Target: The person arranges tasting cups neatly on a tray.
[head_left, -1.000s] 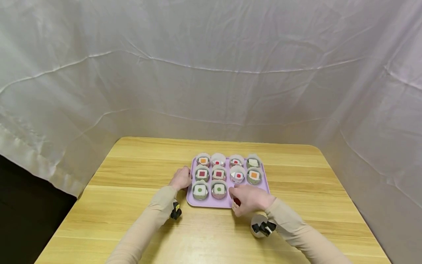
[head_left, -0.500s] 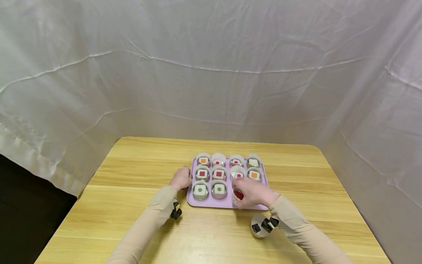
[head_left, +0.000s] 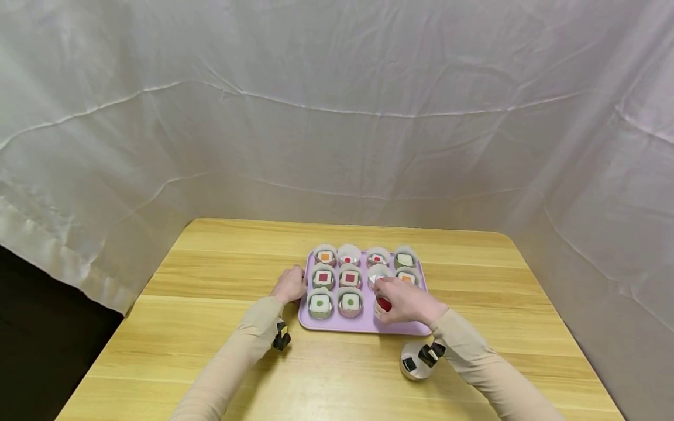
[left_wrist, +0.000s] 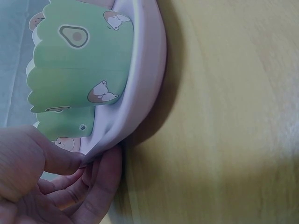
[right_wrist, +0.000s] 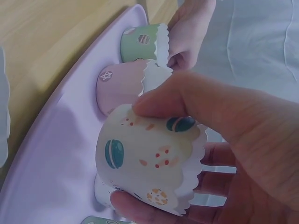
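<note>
On the table lies a lilac tray (head_left: 337,328) bearing rows of scalloped paper baking cups. My left hand (head_left: 291,285) pinches the tray's left rim between thumb and fingers, close to a green cup (left_wrist: 84,56) with avocado pictures. My right hand (head_left: 408,301) holds a white baking cup (right_wrist: 149,158) with macaron pictures, thumb on one side and fingers on the other. Something red (head_left: 385,304) shows inside this cup. It is over the tray's front right part, tilted in the right wrist view, with a pink cup (right_wrist: 121,86) beside it.
The other cups on the tray hold white pieces with coloured centres, such as one with a green dot (head_left: 350,302). Another pale cup (head_left: 418,354) with a black piece inside stands on the wooden table (head_left: 221,257), in front of the tray. Grey cloth (head_left: 337,146) hangs around the table.
My right hand has shifted slightly right and farther from me with the white baking cup, from the tray's front edge to over the tray. My left hand has stayed at the rim.
</note>
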`<action>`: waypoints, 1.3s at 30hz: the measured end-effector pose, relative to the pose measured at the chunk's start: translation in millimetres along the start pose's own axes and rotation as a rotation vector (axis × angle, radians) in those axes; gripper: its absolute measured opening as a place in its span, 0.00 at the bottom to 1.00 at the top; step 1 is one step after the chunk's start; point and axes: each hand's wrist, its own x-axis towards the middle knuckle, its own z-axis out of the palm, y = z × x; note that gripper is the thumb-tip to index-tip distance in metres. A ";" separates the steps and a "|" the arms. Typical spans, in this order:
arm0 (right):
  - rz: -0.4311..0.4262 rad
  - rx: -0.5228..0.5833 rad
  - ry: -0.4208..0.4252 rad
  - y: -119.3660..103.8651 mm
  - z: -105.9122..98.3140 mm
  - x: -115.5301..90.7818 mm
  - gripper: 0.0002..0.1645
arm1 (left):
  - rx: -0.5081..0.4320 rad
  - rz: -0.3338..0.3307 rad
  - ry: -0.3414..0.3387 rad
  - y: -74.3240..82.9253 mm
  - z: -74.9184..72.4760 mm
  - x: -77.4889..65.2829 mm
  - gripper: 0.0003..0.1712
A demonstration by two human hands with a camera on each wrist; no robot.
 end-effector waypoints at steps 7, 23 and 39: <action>0.020 0.001 -0.014 1.4 1.3 2.3 0.17 | -0.006 -0.003 -0.007 -0.7 0.2 0.0 0.07; 0.021 -0.023 0.007 4.0 5.1 10.4 0.17 | 0.031 -0.009 -0.001 -0.4 0.6 1.9 0.05; 0.056 -0.032 0.003 5.3 7.3 15.0 0.18 | 0.038 0.003 0.009 -0.4 0.5 2.5 0.07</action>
